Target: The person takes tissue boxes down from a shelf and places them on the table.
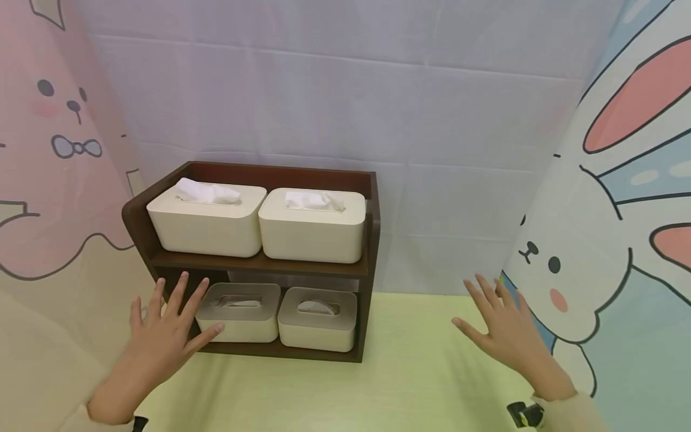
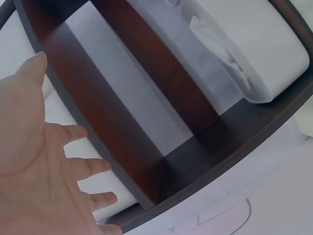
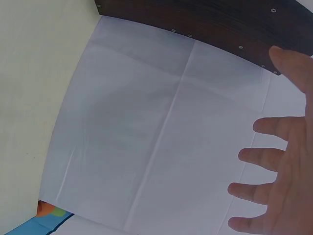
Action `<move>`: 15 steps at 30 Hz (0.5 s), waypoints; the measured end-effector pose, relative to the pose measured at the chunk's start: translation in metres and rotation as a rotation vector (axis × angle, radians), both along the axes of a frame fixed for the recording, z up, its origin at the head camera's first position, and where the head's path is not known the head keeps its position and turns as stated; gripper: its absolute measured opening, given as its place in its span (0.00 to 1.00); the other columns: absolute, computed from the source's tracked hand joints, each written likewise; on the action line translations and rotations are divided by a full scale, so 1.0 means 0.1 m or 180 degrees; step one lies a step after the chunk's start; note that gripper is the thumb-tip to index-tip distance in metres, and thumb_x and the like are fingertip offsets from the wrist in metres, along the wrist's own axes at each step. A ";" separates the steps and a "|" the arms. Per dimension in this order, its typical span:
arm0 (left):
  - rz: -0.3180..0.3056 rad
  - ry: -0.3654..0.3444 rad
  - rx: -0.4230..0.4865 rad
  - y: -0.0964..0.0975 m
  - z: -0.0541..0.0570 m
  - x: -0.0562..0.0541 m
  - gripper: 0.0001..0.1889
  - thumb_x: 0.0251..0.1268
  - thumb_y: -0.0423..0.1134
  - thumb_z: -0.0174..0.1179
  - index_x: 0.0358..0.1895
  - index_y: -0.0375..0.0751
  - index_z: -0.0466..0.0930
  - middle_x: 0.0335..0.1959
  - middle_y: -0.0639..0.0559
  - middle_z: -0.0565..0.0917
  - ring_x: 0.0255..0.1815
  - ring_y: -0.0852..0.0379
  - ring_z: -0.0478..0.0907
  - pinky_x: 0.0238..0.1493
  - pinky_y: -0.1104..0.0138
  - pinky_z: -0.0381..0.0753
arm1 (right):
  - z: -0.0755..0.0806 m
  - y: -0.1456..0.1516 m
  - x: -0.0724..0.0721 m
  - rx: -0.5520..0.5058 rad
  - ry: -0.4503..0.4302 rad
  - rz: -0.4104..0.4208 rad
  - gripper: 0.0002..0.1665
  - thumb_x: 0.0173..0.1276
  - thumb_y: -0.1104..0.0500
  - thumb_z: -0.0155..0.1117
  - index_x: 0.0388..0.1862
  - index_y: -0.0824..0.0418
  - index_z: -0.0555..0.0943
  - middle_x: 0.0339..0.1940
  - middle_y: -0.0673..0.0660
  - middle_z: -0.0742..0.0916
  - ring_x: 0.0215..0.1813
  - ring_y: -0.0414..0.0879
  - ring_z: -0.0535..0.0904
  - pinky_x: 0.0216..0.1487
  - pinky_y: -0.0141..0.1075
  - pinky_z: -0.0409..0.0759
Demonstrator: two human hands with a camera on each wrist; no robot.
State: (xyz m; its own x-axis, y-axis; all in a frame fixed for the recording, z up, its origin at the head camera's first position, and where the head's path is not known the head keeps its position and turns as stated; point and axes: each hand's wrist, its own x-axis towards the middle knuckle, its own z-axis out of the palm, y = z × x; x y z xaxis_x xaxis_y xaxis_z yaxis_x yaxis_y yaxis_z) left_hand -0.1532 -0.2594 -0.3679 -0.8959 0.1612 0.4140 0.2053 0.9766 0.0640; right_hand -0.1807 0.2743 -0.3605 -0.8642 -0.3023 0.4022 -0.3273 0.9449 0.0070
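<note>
Tissue boxes (image 1: 312,240) are sitting on a brown shelf (image 1: 281,176); left hand (image 1: 164,337) and right hand (image 1: 503,331) are hovering, each grip spread.

Across the bottom of the head view, a flat, pale yellow-green tabletop (image 1: 410,372) bears a dark brown, two-tier wooden shelf (image 1: 371,258), left of centre. Its upper board (image 1: 302,269) holds two cream, rounded-rectangular tissue boxes (image 1: 210,231) (image 1: 312,241); its lower board (image 1: 270,350), two grey-lidded cream boxes (image 1: 240,329) (image 1: 317,338).
</note>
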 end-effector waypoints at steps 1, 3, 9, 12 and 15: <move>-0.0001 0.0033 0.0005 0.00 0.02 -0.01 0.45 0.56 0.64 0.51 0.73 0.55 0.40 0.72 0.36 0.48 0.71 0.29 0.35 0.60 0.30 0.32 | 0.03 -0.02 -0.02 -0.0012 0.0033 0.0017 0.45 0.60 0.36 0.55 0.70 0.56 0.58 0.69 0.64 0.65 0.66 0.67 0.58 0.58 0.68 0.54; 0.0001 0.0107 -0.0005 0.00 0.07 -0.03 0.45 0.56 0.64 0.52 0.73 0.54 0.41 0.72 0.35 0.49 0.70 0.29 0.37 0.60 0.30 0.34 | 0.09 -0.08 -0.06 -0.0044 0.0149 0.0076 0.43 0.61 0.38 0.55 0.69 0.59 0.60 0.68 0.65 0.66 0.66 0.66 0.59 0.58 0.67 0.56; 0.0000 0.0383 -0.0050 0.02 0.26 -0.08 0.43 0.56 0.63 0.53 0.72 0.50 0.47 0.69 0.34 0.56 0.68 0.28 0.46 0.59 0.31 0.43 | 0.27 -0.27 -0.20 -0.0096 0.0539 0.0279 0.38 0.62 0.43 0.57 0.65 0.63 0.65 0.64 0.65 0.71 0.63 0.64 0.65 0.58 0.63 0.61; -0.0003 0.0550 -0.0032 0.04 0.35 -0.11 0.41 0.57 0.62 0.52 0.71 0.48 0.52 0.66 0.32 0.60 0.66 0.28 0.49 0.59 0.33 0.47 | 0.36 -0.37 -0.26 -0.0088 0.0658 0.0387 0.35 0.63 0.45 0.56 0.64 0.64 0.67 0.63 0.65 0.72 0.62 0.64 0.67 0.58 0.62 0.62; -0.0020 0.0741 0.0046 0.05 0.45 -0.14 0.37 0.59 0.60 0.52 0.68 0.44 0.58 0.64 0.31 0.63 0.64 0.28 0.53 0.57 0.35 0.52 | 0.46 -0.47 -0.31 -0.0084 0.0706 0.0493 0.34 0.63 0.48 0.55 0.64 0.64 0.67 0.63 0.65 0.72 0.61 0.64 0.67 0.58 0.61 0.63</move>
